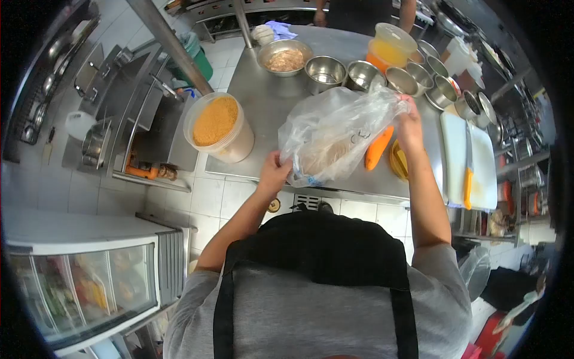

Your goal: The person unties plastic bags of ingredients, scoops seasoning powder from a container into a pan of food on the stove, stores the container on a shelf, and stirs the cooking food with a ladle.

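Note:
A clear plastic bag [320, 134] with dark writing on it lies over the front of the steel table [257, 110]. Something pale brown shows through its lower part, too blurred by the plastic to name. My left hand [275, 172] pinches the bag's lower left edge. Up at the bag's gathered right end, my right hand [409, 122] has its fingers closed on the plastic. An orange carrot [378, 148] lies just right of the bag, partly beneath it. Beside my right forearm, a yellow container [398, 160] is partly hidden.
A tub of orange crumbs [216, 121] stands left, behind it a steel bowl of raw meat [284, 59]. Several steel bowls [326, 73] line the back near a lidded orange tub [390, 48]. A yellow-handled knife [469, 179] rests on a white cutting board [483, 158]. Another person [362, 15] stands opposite.

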Tool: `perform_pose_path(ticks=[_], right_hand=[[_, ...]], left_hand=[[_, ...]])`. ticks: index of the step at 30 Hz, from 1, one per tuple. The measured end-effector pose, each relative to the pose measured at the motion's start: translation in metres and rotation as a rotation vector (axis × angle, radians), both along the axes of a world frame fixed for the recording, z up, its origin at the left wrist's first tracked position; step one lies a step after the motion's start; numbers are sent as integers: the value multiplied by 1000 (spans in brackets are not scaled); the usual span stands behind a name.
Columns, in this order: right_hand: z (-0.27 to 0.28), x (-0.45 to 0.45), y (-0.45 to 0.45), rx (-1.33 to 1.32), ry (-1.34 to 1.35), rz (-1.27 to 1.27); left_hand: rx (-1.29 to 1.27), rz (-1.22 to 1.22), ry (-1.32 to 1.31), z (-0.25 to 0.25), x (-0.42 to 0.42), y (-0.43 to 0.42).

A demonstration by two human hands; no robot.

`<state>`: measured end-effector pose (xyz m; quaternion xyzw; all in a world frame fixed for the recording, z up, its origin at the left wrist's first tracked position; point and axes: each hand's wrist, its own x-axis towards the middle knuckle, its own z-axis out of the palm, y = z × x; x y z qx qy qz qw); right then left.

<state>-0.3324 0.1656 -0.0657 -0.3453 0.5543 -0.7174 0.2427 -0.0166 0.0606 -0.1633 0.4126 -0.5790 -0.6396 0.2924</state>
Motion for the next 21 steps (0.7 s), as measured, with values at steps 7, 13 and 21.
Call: perform_pose_path(ticks=[7,13,21], right_hand=[[2,24,-2,136,173,-15],[36,8,-7,-24,151,-36],[5,70,-5,-89,645,446]], left_hand=[[-78,-84,-20,75,6,-21],[-774,158,-272,173,18,-31],[-1130,-101,-261,218,-53,53]])
